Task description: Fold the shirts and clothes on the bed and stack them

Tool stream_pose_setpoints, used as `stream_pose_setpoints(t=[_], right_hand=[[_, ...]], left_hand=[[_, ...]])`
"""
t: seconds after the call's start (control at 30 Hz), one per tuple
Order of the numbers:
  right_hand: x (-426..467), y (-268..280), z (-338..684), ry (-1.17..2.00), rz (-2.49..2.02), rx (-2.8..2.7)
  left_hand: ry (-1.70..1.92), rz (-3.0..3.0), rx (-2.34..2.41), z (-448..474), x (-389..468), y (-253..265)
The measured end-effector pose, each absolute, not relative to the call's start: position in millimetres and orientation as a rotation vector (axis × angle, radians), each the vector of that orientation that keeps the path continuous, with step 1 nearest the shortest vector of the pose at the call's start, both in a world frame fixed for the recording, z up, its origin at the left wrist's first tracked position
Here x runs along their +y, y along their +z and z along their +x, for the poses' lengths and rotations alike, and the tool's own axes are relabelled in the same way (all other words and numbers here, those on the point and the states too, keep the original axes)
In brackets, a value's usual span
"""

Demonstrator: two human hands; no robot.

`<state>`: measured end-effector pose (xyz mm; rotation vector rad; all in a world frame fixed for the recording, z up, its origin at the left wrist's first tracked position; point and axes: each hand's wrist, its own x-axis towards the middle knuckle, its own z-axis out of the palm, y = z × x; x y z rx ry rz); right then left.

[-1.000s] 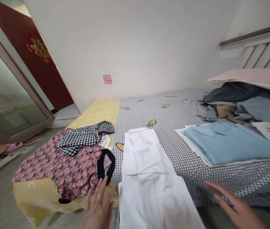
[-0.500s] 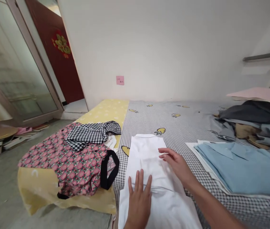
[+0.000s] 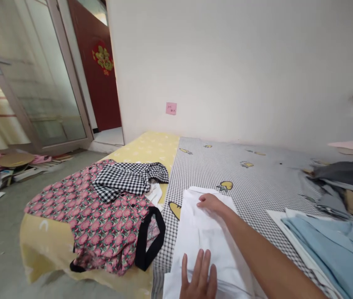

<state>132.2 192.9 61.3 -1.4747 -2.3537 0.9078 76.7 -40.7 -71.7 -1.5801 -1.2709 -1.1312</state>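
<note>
A folded white garment (image 3: 192,232) lies lengthwise on the checked sheet in front of me, its narrow end pointing toward the wall. My left hand (image 3: 199,277) rests flat on its near part, fingers spread and palm down. Close to the far end, my right hand (image 3: 212,203) is on the fabric with its fingers curled in and closed together on the cloth. The thumb of that hand is mostly hidden. My right forearm passes over the garment's right edge and covers part of it.
On the left, a pink floral garment (image 3: 101,224) with black trim lies with a black-and-white checked garment (image 3: 123,178) on top, over a yellow sheet (image 3: 48,245). Folded light-blue clothing (image 3: 329,245) is at right, with a darker pile (image 3: 347,174) behind. A wall bounds the bed's far side.
My right hand has moved to the garment's far end and its fingers have closed there. My left hand stays flat on the near part. The view has turned to the right.
</note>
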Motion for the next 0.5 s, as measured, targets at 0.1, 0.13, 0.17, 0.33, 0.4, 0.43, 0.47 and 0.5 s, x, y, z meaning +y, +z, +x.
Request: stream_pose_setpoints(t=[0.1,0.13,0.17,0.33,0.4,0.43,0.47,0.5], right_hand=[[203.9,65.4,128.0,1.116,-1.378,-2.315],[206.7,66.9,125.8,1.162,-1.339,-2.296],[208.9,67.8,123.0,1.193,-1.303,-2.273],[211.4,55.5,103.0,1.171,-1.288,-2.186],[210.1,45.1,96.2,1.088,-1.37,-2.186],[209.4,40.2,93.6,1.032,-1.417,-2.186],[208.7,36.2,91.6,0.973,-1.458,-2.183],[208.0,33.3,90.1,0.918,-1.489,-2.179]], left_hand=[[-1.144,-1.593,-1.233,79.5,-42.0,-59.5],[-1.139,-1.601,-1.225,80.0,-42.7,-56.1],[-1.134,-1.605,-1.22,80.7,-43.2,-53.6],[-1.138,-1.585,-1.261,86.1,-42.1,-53.7],[-1.128,-1.588,-1.293,88.3,-40.6,-56.0],[-1.126,-1.587,-1.308,89.1,-39.8,-57.1],[-1.127,-1.584,-1.322,89.8,-39.0,-58.2],[-1.128,-1.582,-1.331,90.5,-38.2,-59.4]])
